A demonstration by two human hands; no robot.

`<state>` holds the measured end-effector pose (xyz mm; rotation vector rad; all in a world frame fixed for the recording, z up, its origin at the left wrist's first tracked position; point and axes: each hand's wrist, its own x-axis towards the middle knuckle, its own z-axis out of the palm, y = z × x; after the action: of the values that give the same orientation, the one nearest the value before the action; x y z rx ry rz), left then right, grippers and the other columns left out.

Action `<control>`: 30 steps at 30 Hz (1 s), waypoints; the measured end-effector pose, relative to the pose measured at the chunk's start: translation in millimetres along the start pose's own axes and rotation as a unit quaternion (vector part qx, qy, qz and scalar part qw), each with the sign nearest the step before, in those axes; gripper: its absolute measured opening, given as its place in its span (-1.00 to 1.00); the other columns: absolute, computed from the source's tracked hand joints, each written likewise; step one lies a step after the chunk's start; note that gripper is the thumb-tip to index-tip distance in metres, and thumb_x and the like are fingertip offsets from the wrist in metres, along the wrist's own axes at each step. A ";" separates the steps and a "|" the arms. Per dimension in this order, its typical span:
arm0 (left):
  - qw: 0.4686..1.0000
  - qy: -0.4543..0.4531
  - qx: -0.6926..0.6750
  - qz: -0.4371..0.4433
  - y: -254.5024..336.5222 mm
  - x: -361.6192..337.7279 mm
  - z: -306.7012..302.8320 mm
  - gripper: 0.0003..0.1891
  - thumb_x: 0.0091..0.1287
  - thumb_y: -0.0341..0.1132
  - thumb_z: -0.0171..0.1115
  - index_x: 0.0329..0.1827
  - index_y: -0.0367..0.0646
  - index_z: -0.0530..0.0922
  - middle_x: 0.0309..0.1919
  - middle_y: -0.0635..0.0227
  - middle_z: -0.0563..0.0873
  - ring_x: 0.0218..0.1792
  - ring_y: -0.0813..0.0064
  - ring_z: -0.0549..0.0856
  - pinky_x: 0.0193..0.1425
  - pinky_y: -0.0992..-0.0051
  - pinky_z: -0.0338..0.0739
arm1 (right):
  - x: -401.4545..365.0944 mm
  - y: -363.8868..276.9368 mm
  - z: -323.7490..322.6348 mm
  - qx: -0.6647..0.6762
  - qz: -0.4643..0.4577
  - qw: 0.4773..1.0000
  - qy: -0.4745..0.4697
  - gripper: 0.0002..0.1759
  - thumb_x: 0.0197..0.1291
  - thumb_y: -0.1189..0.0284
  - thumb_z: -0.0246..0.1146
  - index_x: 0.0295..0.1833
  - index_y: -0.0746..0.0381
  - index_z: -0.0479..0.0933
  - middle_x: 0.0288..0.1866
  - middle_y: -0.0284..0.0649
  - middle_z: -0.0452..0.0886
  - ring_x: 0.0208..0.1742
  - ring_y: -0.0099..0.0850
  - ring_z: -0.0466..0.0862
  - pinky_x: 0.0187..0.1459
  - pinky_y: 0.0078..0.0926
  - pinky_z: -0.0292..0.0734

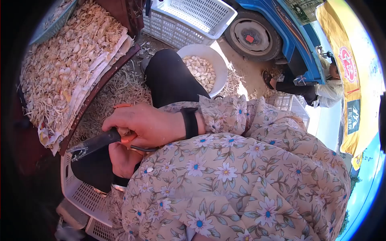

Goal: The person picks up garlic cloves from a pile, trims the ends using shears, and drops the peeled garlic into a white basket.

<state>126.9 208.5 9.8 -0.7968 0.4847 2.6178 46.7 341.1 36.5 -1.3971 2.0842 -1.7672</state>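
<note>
My right hand (pixel 146 122), with a black wristband, is closed above my lap, its fingers curled down. Orange coverings show on some fingertips. Under those fingers is a small brownish piece (pixel 124 131), too hidden to name. A dark bar-like tool (pixel 94 143) with pale scraps stuck to it reaches left from between the hands. My left hand (pixel 124 158), just below, has its fingers bent inward against the right hand; its grip is hidden. A thin dark curved piece (pixel 144 149) shows between the hands. Beyond my knee stands a white bucket (pixel 221 74) of peeled garlic cloves (pixel 200 71).
Garlic cloves and skins (pixel 72 64) are heaped on a raised surface at left. White plastic crates (pixel 181 34) stand at the top, another crate (pixel 86 197) lower left. Dry skins (pixel 120 90) litter the ground. A blue vehicle's wheel (pixel 253 35) and a seated person (pixel 327 92) are farther off.
</note>
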 end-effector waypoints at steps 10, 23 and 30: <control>0.986 -0.065 -0.144 0.055 25.6 -36.9 -41.6 -0.65 0.23 -0.38 0.01 0.07 -0.28 0.32 -0.04 0.16 0.48 -0.10 0.38 0.55 -0.10 0.47 0.53 | 17.1 -3.1 27.4 0.055 0.039 0.993 -0.101 -0.63 -0.11 0.40 0.36 -0.11 0.07 0.48 -0.51 -0.31 0.45 -0.42 -0.31 0.53 0.13 -0.33 0.34; 0.726 0.437 0.418 0.326 130.3 -173.3 -148.2 -0.60 0.28 -0.34 0.10 0.16 -0.27 0.33 0.01 0.18 0.48 -0.06 0.38 0.52 -0.02 0.44 0.46 | 22.6 52.4 13.3 0.069 0.163 0.984 -0.032 -0.66 -0.03 0.44 0.35 -0.11 0.24 0.45 -0.54 -0.31 0.53 -0.52 -0.53 0.55 -0.46 -0.57 0.42; 0.568 0.382 0.601 0.412 193.6 -68.5 -64.0 -0.67 0.27 -0.39 0.08 0.07 -0.36 0.43 -0.05 0.23 0.57 -0.06 0.47 0.54 0.07 0.51 0.38 | 27.7 101.8 14.5 0.117 0.247 0.960 0.058 -0.65 -0.07 0.37 0.36 -0.17 0.23 0.45 -0.50 -0.30 0.52 -0.44 -0.50 0.54 -0.36 -0.53 0.44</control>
<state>126.1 -4.1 41.6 -1.1905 2.9785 1.3834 -19.8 304.2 -38.1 -0.6519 1.9619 -1.8244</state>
